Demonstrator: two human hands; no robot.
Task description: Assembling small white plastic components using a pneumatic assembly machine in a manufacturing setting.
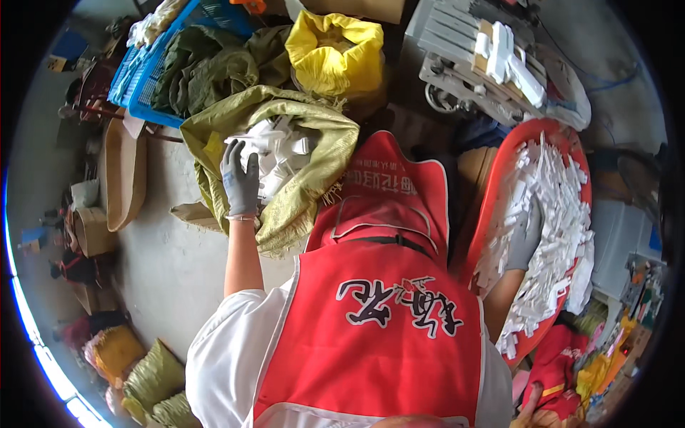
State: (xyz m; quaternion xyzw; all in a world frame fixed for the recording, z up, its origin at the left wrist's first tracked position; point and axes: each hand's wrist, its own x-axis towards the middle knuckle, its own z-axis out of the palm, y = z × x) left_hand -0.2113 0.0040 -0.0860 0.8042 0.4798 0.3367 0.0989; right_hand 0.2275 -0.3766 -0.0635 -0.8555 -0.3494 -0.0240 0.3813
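Note:
My left hand (240, 180), in a grey glove, is over the left part of an open olive-green woven sack (325, 139). Its fingers are stretched and the thumb stands apart, with nothing visible in them. Right beside it, inside the sack, lies a pile of white folded strips (278, 153). My right hand (526, 239), gloved in grey too, lies with extended fingers against a heap of narrow white strips (553, 228). That heap fills a long red oval tub (492, 192) at my right side. Whether any strip is under the right palm is hidden.
Beyond the sack stand a blue plastic basket (157, 85) with dark green sacking and a yellow sack (335, 60). A grey metal machine (464, 64) holding white pieces is at the far right. Filled sacks (153, 378) lie at the lower left.

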